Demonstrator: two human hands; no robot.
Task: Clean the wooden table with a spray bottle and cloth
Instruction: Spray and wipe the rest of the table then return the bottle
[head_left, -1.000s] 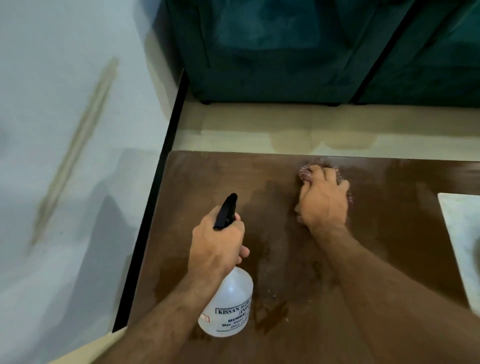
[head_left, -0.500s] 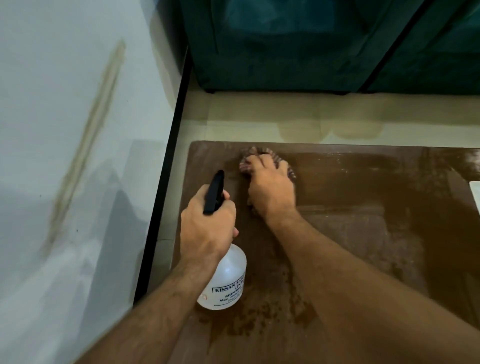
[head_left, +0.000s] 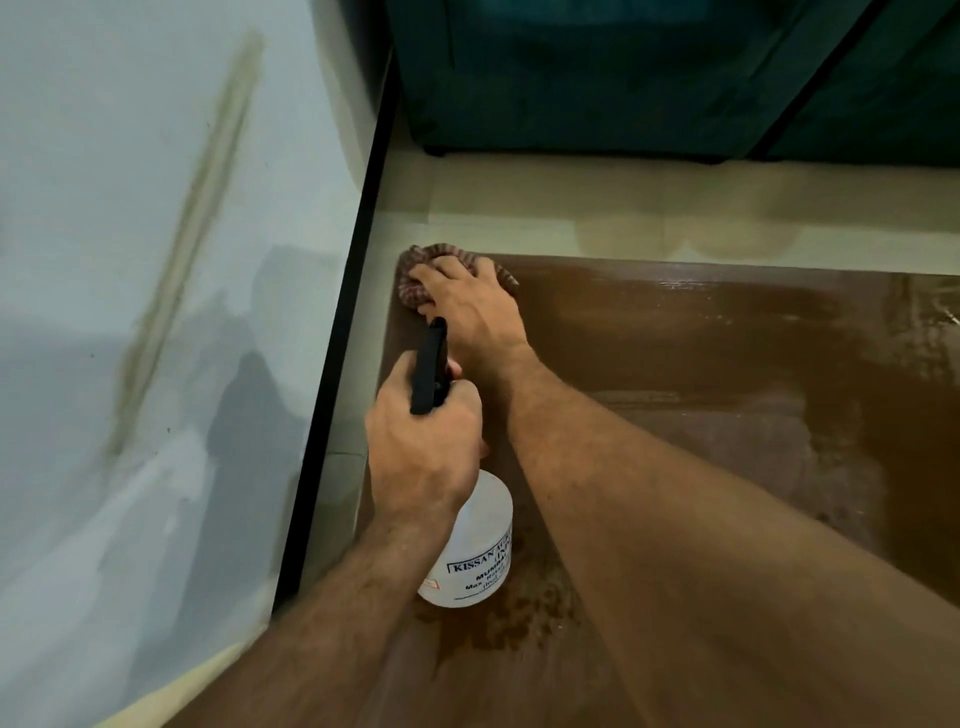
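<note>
— What had moved since half a second before?

— Mostly the right hand (head_left: 470, 306). It had slid the cloth (head_left: 415, 280) leftward along the far edge of the counter (head_left: 701, 364), from just beside the bottle's nozzle to the far-left corner. The left hand (head_left: 423, 441) had kept its grip on the spray bottle (head_left: 470, 551).

— How did the bottle lie?

— Its long axis ran from the near base up and away to the black sprayer head. The base stood over the counter's left part, among dark wet blotches, and the nozzle pointed toward the far-left corner, at the right hand's wrist. Whether the base touched the wood could not be told.

— And the hands?

— The left one was curled round the bottle's neck and trigger. The right one lay palm down on the cloth, fingers spread and bent over the bunched fabric, pressing it onto the corner.

— What was hard to see?

— Most of the striped cloth was hidden beneath the right hand; only its left and far folds showed. The left hand covered the bottle's neck, and the printed label was cut off by the forearm, so just part of the lettering read. The counter ran out of view at right and below. A dark green sofa (head_left: 623, 78) stood beyond on the pale floor (head_left: 571, 208), its top cut off.
</note>
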